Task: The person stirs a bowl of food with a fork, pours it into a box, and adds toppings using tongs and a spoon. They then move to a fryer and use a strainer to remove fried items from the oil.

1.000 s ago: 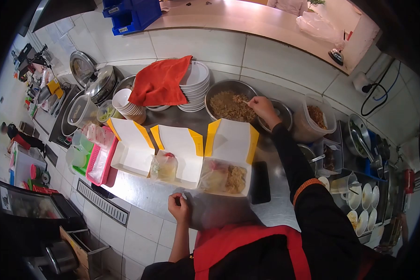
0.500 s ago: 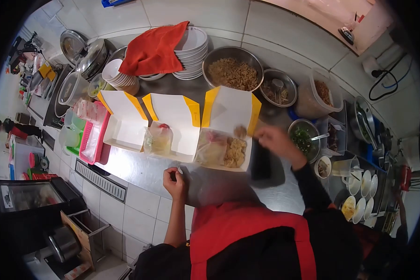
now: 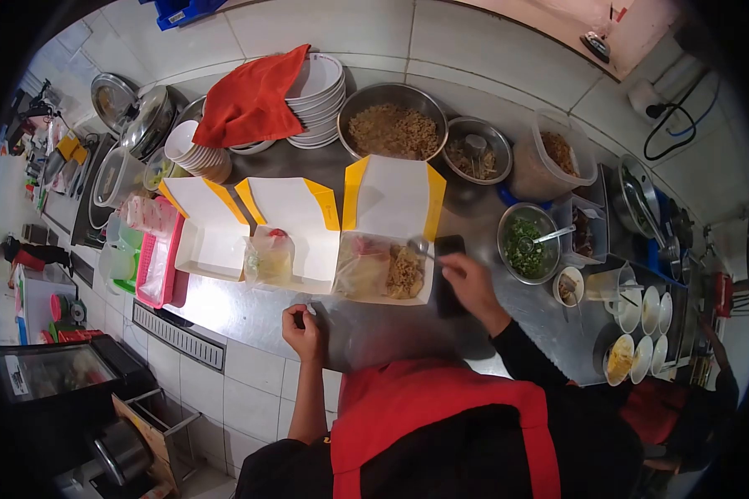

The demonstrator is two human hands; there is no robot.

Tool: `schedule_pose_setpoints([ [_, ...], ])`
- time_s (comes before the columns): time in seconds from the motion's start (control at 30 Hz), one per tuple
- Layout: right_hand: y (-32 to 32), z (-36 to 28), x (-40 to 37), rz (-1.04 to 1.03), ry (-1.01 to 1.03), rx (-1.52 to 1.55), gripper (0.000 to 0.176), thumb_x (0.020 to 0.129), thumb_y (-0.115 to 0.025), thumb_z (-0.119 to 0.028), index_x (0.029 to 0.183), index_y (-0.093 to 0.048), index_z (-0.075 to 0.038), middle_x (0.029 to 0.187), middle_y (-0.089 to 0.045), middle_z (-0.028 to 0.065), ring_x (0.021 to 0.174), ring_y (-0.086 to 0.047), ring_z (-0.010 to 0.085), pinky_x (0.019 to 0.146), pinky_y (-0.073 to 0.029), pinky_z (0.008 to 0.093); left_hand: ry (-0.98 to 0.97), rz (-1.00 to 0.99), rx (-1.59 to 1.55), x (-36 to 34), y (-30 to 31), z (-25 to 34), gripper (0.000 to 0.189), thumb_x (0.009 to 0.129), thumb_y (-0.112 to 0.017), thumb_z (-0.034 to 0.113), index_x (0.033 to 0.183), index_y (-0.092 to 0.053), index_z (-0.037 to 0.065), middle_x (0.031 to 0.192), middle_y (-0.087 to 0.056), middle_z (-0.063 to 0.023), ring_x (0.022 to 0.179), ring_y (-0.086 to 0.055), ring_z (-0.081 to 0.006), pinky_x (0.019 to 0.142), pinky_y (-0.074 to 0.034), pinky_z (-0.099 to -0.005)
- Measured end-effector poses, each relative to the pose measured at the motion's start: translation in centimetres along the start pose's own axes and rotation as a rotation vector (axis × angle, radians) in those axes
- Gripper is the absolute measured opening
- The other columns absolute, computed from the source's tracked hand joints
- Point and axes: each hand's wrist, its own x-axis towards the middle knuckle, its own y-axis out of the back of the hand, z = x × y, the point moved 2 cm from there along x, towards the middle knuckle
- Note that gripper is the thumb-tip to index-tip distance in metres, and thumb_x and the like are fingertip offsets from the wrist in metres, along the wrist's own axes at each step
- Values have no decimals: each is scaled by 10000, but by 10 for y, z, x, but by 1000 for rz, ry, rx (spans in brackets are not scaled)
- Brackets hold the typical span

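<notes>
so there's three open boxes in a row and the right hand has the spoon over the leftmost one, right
Not quite. The head view does show three open boxes in a row, but the right hand holds the spoon over the rightmost box, the one with food in it, not the leftmost box.

1. At the back we see a red cloth (image 3: pixel 250 100) draped over a stack of white plates (image 3: pixel 324 81) (it hides most of their left side).
2. Just right of them stands a large steel bowl (image 3: pixel 391 86) of brown crumbs, then a smaller steel bowl (image 3: pixel 477 121) and a clear plastic tub (image 3: pixel 558 156).
3. Nearer to us sits a bowl of chopped greens (image 3: pixel 524 248).
4. On the left we find a pink basket (image 3: pixel 154 259), a stack of small white bowls (image 3: pixel 193 150) and two open white-and-yellow boxes, the left box (image 3: pixel 206 237) and the middle box (image 3: pixel 295 212); a knotted clear bag (image 3: pixel 266 259) lies in the middle one.
</notes>
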Motion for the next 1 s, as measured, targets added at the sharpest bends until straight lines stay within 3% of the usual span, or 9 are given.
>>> schedule_pose_setpoints([
  [0.1, 15, -23, 50, -57, -72, 204, 197, 803, -559, -35, 990, -619, -24, 800, -634, 89, 743, -594, 86, 670, -466, 245, 19, -31, 20, 0, 1, 0, 55, 808, -494, -18, 821, -537, 15, 759, -519, -10, 654, -460, -79, 595, -378, -211],
  [0.17, 17, -32, 101, 51, 118, -72, 231, 770, -571, -43, 996, -617, -25, 796, -636, 118, 727, -608, 118, 659, -471, 258, 17, -50, -7, 0, 1, -3, 53, 810, -490, -13, 820, -535, 13, 767, -521, -14, 667, -468, -90, 612, -389, -220],
  [0.23, 5, -40, 153, 140, 226, 111, 248, 747, -547, -42, 982, -621, -40, 833, -645, 149, 751, -637, 214, 672, -484, 317, -23, -41, 23, -1, 2, 5, 55, 813, -485, -6, 823, -536, 12, 766, -520, -16, 677, -471, -100, 624, -396, -231],
  [0.33, -5, -69, 198, 248, 274, -99, 305, 708, -522, -35, 993, -629, -42, 922, -634, 202, 896, -594, 365, 770, -472, 422, -65, -41, 23, -2, -1, 4, 71, 807, -470, -17, 838, -529, 5, 765, -517, -29, 687, -477, -122, 638, -408, -245],
  [0.43, -16, -48, 235, 298, 330, -331, 318, 726, -561, -64, 1038, -622, -56, 922, -633, 199, 866, -605, 354, 759, -483, 413, -20, -53, -27, -2, 1, -9, 81, 793, -472, -45, 840, -528, -8, 776, -528, -45, 712, -496, -130, 659, -415, -244],
  [0.63, 69, -39, 141, 448, 418, -260, 249, 699, -570, -60, 939, -614, -13, 831, -613, 197, 840, -582, 372, 739, -458, 454, -2, -69, -11, 0, 2, -21, 70, 812, -446, 21, 857, -499, 21, 771, -499, -37, 682, -463, -127, 624, -399, -245],
  [0.67, 98, -31, 115, 322, 209, -458, 187, 670, -582, -45, 852, -602, -11, 813, -598, 188, 797, -574, 377, 699, -453, 461, -9, -76, -5, 1, 1, -20, 70, 811, -449, 21, 859, -500, 21, 769, -499, -37, 684, -465, -127, 625, -400, -245],
  [0.8, 170, 60, 43, 134, 65, -1173, 137, 671, -598, -75, 801, -641, -86, 794, -614, 98, 944, -527, 276, 794, -420, 405, 15, -111, 20, -1, 0, -19, 63, 810, -466, 16, 860, -503, 24, 775, -500, -32, 703, -474, -128, 643, -405, -246],
  [1.0, 186, 85, 15, 33, 114, -1364, 122, 726, -576, -111, 816, -658, -120, 770, -625, 38, 946, -530, 222, 828, -383, 412, -17, -104, -23, 0, -2, -13, 67, 803, -483, -29, 841, -525, 6, 760, -511, -23, 680, -455, -107, 630, -386, -229],
])
